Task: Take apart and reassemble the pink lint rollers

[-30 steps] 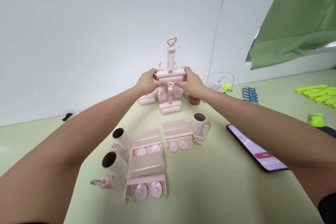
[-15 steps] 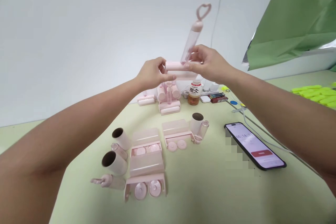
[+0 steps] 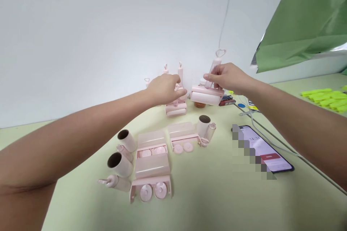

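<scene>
Head view: right hand [image 3: 229, 78] grips the pink roller [image 3: 207, 95], axis level, near the desk's [image 3: 217, 195] far edge; left hand [image 3: 165, 88] rests curled on the assembled stack [image 3: 176, 108] beside it.

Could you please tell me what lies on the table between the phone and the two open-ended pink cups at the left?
In the head view, pink tray assemblies and a third cup lie between the phone and cups.

Your pale green table [image 3: 217, 195] carries pink lint-roller parts: three cardboard-core rolls [image 3: 120, 164], open covers with round end caps [image 3: 151, 191], and assembled rollers [image 3: 176, 110] stacked at the back. A phone [image 3: 267, 151] lies right, neon yellow pieces [image 3: 325, 97] far right, what looks like a drink bottle [image 3: 200, 104] behind.
</scene>
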`<state>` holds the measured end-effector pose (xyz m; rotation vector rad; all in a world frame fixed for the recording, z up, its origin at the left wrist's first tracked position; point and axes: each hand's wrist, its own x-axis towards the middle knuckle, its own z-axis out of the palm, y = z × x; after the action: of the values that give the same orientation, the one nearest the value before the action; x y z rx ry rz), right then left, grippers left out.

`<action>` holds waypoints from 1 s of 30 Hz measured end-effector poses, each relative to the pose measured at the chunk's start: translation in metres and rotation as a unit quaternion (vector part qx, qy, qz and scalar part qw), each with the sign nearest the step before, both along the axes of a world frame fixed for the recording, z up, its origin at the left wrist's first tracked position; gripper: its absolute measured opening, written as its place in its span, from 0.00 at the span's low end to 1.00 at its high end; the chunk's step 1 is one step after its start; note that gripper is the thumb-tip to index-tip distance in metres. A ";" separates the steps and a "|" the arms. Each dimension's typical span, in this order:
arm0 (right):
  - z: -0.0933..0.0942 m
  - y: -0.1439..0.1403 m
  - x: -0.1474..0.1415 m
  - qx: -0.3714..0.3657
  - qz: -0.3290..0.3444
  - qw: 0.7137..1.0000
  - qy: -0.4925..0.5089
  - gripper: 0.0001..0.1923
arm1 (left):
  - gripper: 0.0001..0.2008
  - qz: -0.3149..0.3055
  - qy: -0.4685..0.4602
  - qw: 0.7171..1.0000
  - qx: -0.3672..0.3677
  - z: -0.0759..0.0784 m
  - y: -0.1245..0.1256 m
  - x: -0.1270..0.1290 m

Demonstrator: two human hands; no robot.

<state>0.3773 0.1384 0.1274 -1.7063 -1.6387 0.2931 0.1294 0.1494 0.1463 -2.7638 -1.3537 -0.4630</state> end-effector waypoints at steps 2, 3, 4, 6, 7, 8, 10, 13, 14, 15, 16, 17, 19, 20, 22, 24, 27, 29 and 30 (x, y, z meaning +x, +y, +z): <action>-0.013 0.000 0.002 -0.046 -0.002 0.999 -0.003 0.21 | 0.18 -0.002 -0.004 1.000 0.009 0.003 -0.005 -0.005; -0.020 0.000 0.002 -0.068 -0.007 0.998 -0.010 0.21 | 0.17 -0.003 -0.009 1.000 0.014 0.004 -0.008 -0.008; -0.027 0.000 0.001 -0.087 -0.013 0.996 -0.020 0.21 | 0.16 -0.003 -0.016 1.000 0.018 0.006 -0.011 -0.011; -0.040 0.000 -0.002 -0.112 -0.022 0.992 -0.047 0.21 | 0.15 -0.007 -0.030 0.999 0.022 0.009 -0.018 -0.015; -0.046 0.001 -0.005 -0.116 -0.024 0.991 -0.056 0.20 | 0.14 -0.010 -0.038 0.999 0.023 0.011 -0.020 -0.017; -0.051 0.003 -0.007 -0.117 -0.024 0.991 -0.062 0.20 | 0.14 -0.013 -0.046 0.999 0.025 0.012 -0.023 -0.018; -0.060 0.008 -0.012 -0.112 -0.022 0.991 -0.066 0.20 | 0.14 -0.016 -0.060 0.998 0.026 0.013 -0.025 -0.021; -0.071 0.018 -0.019 -0.074 -0.033 0.994 -0.076 0.19 | 0.14 -0.008 -0.069 0.997 0.024 0.013 -0.026 -0.025; -0.074 0.022 -0.022 -0.054 -0.037 0.995 -0.081 0.19 | 0.13 -0.006 -0.069 0.997 0.026 0.013 -0.026 -0.027; -0.076 0.026 -0.024 -0.035 -0.042 0.995 -0.084 0.19 | 0.13 -0.004 -0.069 0.997 0.029 0.012 -0.026 -0.028; -0.078 0.029 -0.027 -0.019 -0.045 0.995 -0.086 0.19 | 0.13 -0.003 -0.069 0.997 0.033 0.012 -0.026 -0.029; -0.079 0.032 -0.029 -0.007 -0.046 0.995 -0.087 0.18 | 0.13 -0.001 -0.069 0.997 0.037 0.012 -0.026 -0.030; -0.080 0.038 -0.034 0.008 -0.053 0.995 -0.089 0.18 | 0.12 0.002 -0.072 0.997 0.042 0.013 -0.026 -0.033; -0.080 0.040 -0.036 0.015 -0.057 0.994 -0.089 0.18 | 0.12 0.004 -0.074 0.996 0.041 0.014 -0.027 -0.034; -0.078 0.043 -0.040 0.020 -0.062 0.995 -0.077 0.18 | 0.12 0.007 -0.078 0.996 0.036 0.015 -0.028 -0.036; -0.076 0.043 -0.042 0.013 -0.063 0.996 -0.058 0.18 | 0.11 0.015 -0.082 0.996 0.028 0.016 -0.030 -0.039; -0.076 0.041 -0.041 0.004 -0.066 0.997 -0.041 0.18 | 0.11 0.025 -0.088 0.996 0.022 0.018 -0.034 -0.045; -0.077 0.038 -0.041 0.002 -0.064 0.997 -0.034 0.17 | 0.10 0.023 -0.093 0.995 0.021 0.019 -0.038 -0.049; -0.078 0.037 -0.040 -0.001 -0.061 0.998 -0.028 0.17 | 0.10 0.021 -0.096 0.995 0.022 0.020 -0.040 -0.051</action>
<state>0.3370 0.1751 0.0490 -1.8222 -1.5666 0.1898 0.0780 0.1089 0.1663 -2.7084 -1.4148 -0.7641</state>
